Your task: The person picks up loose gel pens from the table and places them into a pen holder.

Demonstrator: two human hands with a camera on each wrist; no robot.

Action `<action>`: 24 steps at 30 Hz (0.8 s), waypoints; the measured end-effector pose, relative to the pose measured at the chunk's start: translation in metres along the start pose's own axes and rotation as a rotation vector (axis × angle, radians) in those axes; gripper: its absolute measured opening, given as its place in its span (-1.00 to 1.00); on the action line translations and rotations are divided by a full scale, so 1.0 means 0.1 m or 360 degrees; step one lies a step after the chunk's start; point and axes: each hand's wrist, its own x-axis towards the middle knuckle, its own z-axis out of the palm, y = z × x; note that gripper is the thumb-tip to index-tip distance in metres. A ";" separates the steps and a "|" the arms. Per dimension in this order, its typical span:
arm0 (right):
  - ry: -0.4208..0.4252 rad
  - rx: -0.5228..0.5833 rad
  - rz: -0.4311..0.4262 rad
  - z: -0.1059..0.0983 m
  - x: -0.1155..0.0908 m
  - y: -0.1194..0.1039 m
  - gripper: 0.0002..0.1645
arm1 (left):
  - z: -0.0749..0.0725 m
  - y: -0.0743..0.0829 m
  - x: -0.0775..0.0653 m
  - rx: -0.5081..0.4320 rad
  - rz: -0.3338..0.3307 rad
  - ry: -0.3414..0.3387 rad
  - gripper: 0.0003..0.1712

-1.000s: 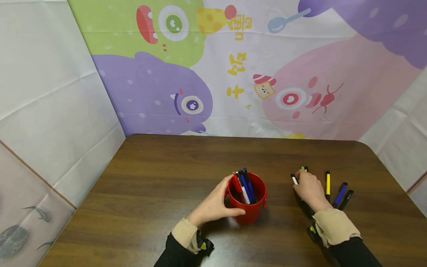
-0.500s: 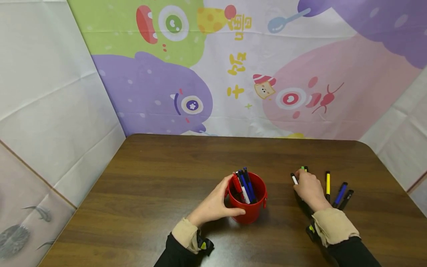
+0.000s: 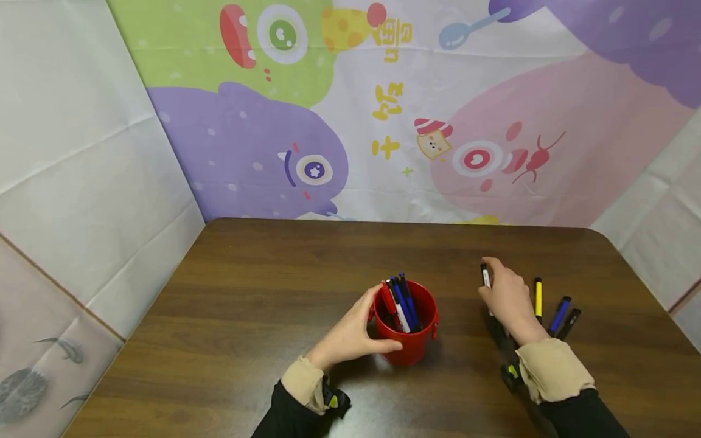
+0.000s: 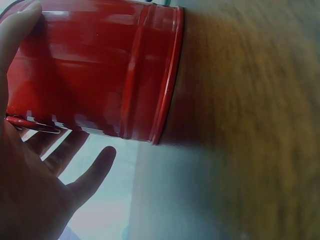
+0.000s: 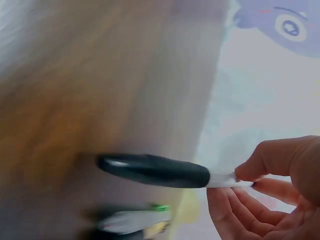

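On the table stands a small red bucket [image 3: 414,350], several red, white and blue pens [image 3: 404,310] leaning inside it. My left hand [image 3: 347,337] holds it from the left, thumb across the front and fingers around the side. The left wrist view shows the bucket's wall [image 4: 95,70] close up, its base on the tabletop. To the right, my right hand [image 3: 509,301] pinches a white marker [image 3: 485,277]. Its black end [image 5: 155,171] points away from the fingers in the right wrist view, lifted above the blurred tabletop.
Right of my right hand lie a yellow marker [image 3: 538,298], a blue marker [image 3: 560,314] and a black marker [image 3: 569,323]. More blurred markers [image 5: 127,222] show low in the right wrist view. Behind the wooden table [image 3: 274,261] hangs a cartoon cloth [image 3: 383,194].
My right hand has risen slightly with the white marker, which is now off the table. The green-tipped marker is hidden behind that hand. The left hand and bucket keep their place.
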 end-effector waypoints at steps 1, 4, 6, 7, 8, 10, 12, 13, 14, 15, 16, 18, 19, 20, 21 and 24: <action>0.0026 -0.0002 -0.0011 -0.02 0.01 -0.03 -0.36 | 0.00 -0.01 0.00 0.0006 0.0003 0.0001 0.07; 0.0085 0.0016 -0.0040 -0.07 0.01 -0.14 -0.34 | 0.00 -0.01 0.00 0.0022 0.0023 0.0006 0.08; 0.0134 0.0035 -0.0067 -0.10 0.00 -0.21 -0.35 | -0.01 -0.02 -0.01 0.0025 0.0050 0.0011 0.08; 0.0160 0.0050 -0.0086 -0.12 -0.01 -0.25 -0.36 | -0.01 -0.03 -0.01 0.0022 0.0059 0.0014 0.08; 0.0191 0.0064 -0.0105 -0.12 -0.01 -0.28 -0.37 | 0.00 -0.03 -0.01 0.0018 0.0067 0.0017 0.08; 0.0266 0.0097 -0.0147 -0.14 -0.03 -0.34 -0.39 | 0.00 -0.03 -0.02 0.0005 0.0077 0.0020 0.08; 0.0350 0.0136 -0.0191 -0.17 -0.04 -0.40 -0.42 | 0.01 -0.04 -0.02 -0.0002 0.0080 0.0017 0.07; 0.0399 0.0158 -0.0213 -0.18 -0.04 -0.43 -0.44 | 0.01 -0.05 -0.02 -0.0009 0.0078 0.0013 0.07; 0.0450 0.0179 -0.0235 -0.20 -0.04 -0.47 -0.46 | 0.02 -0.05 -0.02 -0.0007 0.0085 0.0011 0.07; 0.0501 0.0203 -0.0259 -0.23 -0.04 -0.50 -0.48 | 0.02 -0.05 -0.03 -0.0013 0.0085 0.0008 0.07; 0.0555 0.0229 -0.0282 -0.25 -0.03 -0.54 -0.50 | 0.02 -0.05 -0.02 -0.0016 0.0091 0.0007 0.07; 0.0658 0.0283 -0.0327 -0.31 -0.03 -0.62 -0.52 | 0.02 -0.04 -0.02 -0.0021 0.0094 0.0010 0.07; 0.0697 0.0312 -0.0346 -0.34 -0.03 -0.65 -0.53 | 0.01 -0.03 -0.01 -0.0023 0.0095 0.0013 0.07; 0.0733 0.0335 -0.0363 -0.36 -0.04 -0.69 -0.53 | 0.01 -0.03 -0.01 -0.0017 0.0091 0.0016 0.07; 0.0768 0.0359 -0.0380 -0.38 -0.04 -0.73 -0.53 | 0.00 -0.03 -0.01 -0.0014 0.0077 0.0016 0.08; 0.0876 0.0427 -0.0427 -0.45 -0.07 -0.83 -0.51 | -0.01 -0.03 0.00 0.0008 0.0054 0.0014 0.08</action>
